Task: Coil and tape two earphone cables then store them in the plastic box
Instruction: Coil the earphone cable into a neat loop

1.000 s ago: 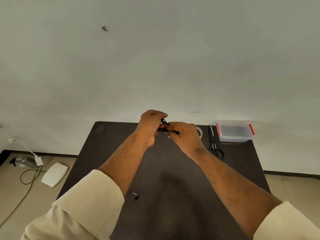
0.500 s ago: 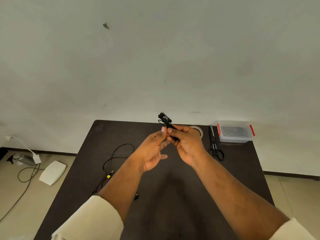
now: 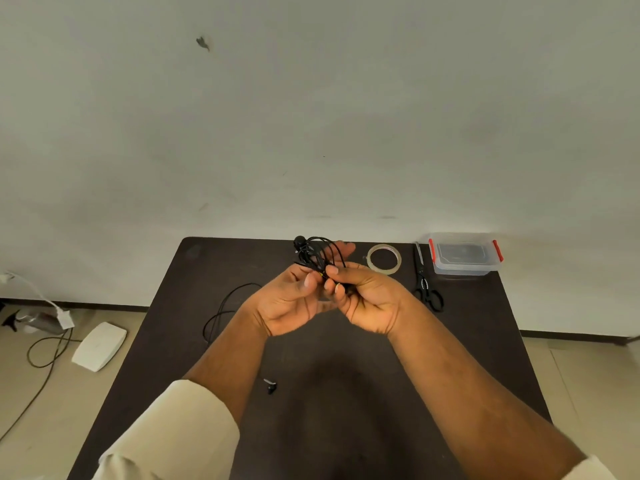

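A coiled black earphone cable (image 3: 317,253) sticks up above both hands over the middle of the dark table (image 3: 346,393). My right hand (image 3: 369,299) is closed around the bundle's lower end. My left hand (image 3: 291,303) faces palm up beside it, thumb and fingertips pinching the same bundle. A second black earphone cable (image 3: 225,306) lies loose on the table to the left, partly hidden by my left forearm; its earbud (image 3: 270,386) rests nearer me. The clear plastic box (image 3: 464,254) with red clips stands lidded at the far right corner. A roll of clear tape (image 3: 383,258) lies left of it.
Black scissors (image 3: 426,282) lie between the tape roll and the box. The table's far edge meets a pale wall. On the floor to the left are a white flat device (image 3: 98,346) and trailing cords (image 3: 45,348).
My hands came a little toward me and turned, lifting the coiled bundle upright so its loops show above the fingers. My left hand rolled from palm down to palm up, uncovering the second cable.
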Demonstrator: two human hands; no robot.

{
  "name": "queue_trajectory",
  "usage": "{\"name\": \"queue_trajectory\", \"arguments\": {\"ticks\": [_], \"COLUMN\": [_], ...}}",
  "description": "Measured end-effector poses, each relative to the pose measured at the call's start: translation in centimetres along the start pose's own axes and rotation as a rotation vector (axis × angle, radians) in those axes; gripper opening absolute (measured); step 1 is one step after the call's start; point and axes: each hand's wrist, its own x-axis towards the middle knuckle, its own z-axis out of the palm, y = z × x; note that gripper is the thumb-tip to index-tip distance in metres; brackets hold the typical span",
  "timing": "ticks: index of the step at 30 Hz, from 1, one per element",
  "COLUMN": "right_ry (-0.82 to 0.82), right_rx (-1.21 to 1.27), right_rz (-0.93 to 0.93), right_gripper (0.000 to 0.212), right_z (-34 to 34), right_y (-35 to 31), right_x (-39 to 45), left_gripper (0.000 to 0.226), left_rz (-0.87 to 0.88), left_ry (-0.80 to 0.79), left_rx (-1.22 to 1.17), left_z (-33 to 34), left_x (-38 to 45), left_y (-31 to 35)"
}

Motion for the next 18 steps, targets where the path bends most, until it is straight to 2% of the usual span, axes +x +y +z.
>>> {"name": "queue_trajectory", "arguments": {"ticks": [2, 6, 8, 11, 15, 18], "right_ry": [-0.018, 0.007, 0.037, 0.107, 0.238, 0.289], "right_rx": [-0.009, -0.09, -0.095, -0.003, 0.063, -0.081], "right_rz": [0.042, 0.119, 0.114, 0.039, -0.128, -0.242], "right_gripper": [0.012, 0.012, 0.011, 0.007, 0.005, 0.006], "right_z": [0.0, 0.0, -0.1, 0.2, 0.2, -0.1], "right_y": [-0.3, -0.1, 0.4, 1.0, 1.8, 2.5], "right_x": [-0.3, -0.2, -0.1, 0.3, 1.5, 2.3], "left_gripper": [0.09, 0.09, 0.076, 0.039, 0.055, 0.068], "left_rz": [-0.026, -0.007, -0.006, 0.074, 0.121, 0.105], "left_ry": [-0.068, -0.072, -0.041, 0.119, 0.439, 0.555], "left_rx": [0.03, 0.126, 0.222, 0.187, 0.075, -0.03], "left_z": [0.3, 0.6, 0.9, 1.3, 1.1, 1.0], "left_x": [0.0, 0.2, 0.6, 1.2, 2.2, 2.8], "left_y": [0.9, 1.8, 1.9, 1.2, -0.4, -0.8]}}
